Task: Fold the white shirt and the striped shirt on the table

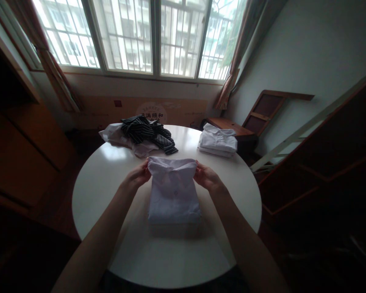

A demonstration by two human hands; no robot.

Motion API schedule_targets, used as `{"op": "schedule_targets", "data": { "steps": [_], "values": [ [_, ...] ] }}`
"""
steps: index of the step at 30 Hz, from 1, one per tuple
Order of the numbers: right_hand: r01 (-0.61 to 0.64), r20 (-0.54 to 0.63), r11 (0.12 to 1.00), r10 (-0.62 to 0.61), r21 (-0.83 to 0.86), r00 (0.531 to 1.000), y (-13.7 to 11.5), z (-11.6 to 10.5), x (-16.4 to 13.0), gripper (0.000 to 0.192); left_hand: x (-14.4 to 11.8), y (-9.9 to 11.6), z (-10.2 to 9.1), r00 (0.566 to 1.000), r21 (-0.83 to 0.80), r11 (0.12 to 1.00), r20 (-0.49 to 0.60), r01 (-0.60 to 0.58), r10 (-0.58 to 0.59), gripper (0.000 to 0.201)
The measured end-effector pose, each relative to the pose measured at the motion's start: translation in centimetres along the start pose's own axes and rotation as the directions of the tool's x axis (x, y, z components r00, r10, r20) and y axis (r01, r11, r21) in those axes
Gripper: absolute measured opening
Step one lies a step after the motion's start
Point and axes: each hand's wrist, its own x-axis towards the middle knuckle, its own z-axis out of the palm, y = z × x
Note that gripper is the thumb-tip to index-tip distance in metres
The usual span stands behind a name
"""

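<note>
A folded white shirt [174, 195] is in front of me over the round white table [110, 215], its collar end away from me and a button showing on its front. My left hand [140, 173] is closed on the shirt's far left corner. At the far right corner, my right hand [205, 175] grips it the same way. The collar end looks raised; whether the near end rests on the table I cannot tell.
A stack of folded white shirts [218, 140] sits at the table's far right. At the far left lies a loose heap of pale clothes [117, 136] and dark striped cloth [146, 132]. Beyond the table are a wooden chair [266, 106] and a barred window [128, 40].
</note>
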Motion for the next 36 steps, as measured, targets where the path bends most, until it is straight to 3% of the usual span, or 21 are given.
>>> {"op": "schedule_targets", "data": {
  "steps": [10, 17, 25, 36],
  "values": [
    [-0.076, 0.083, 0.997, 0.076, -0.001, 0.994, -0.4, -0.3, 0.2, 0.016, -0.1, -0.1, 0.6, 0.997, -0.051, 0.999, -0.08, -0.005, 0.001, 0.023],
    [0.008, -0.013, 0.998, -0.007, 0.07, 1.0, -0.3, 0.0, 0.0, 0.021, -0.4, 0.1, 0.6, 0.996, -0.133, 0.988, -0.033, -0.084, 0.08, 0.023],
    [0.125, 0.022, 0.992, -0.125, 0.024, 0.992, 0.1, 0.2, -0.2, 0.009, -1.0, -0.2, 0.5, 0.998, 0.061, 0.996, -0.016, 0.061, -0.06, 0.017],
    [0.01, -0.094, 0.979, -0.03, -0.202, 0.995, 0.5, 0.5, -0.5, 0.002, -0.6, -0.7, 0.2, 0.997, 0.205, 0.976, -0.039, 0.076, -0.069, 0.004]
  ]
}}
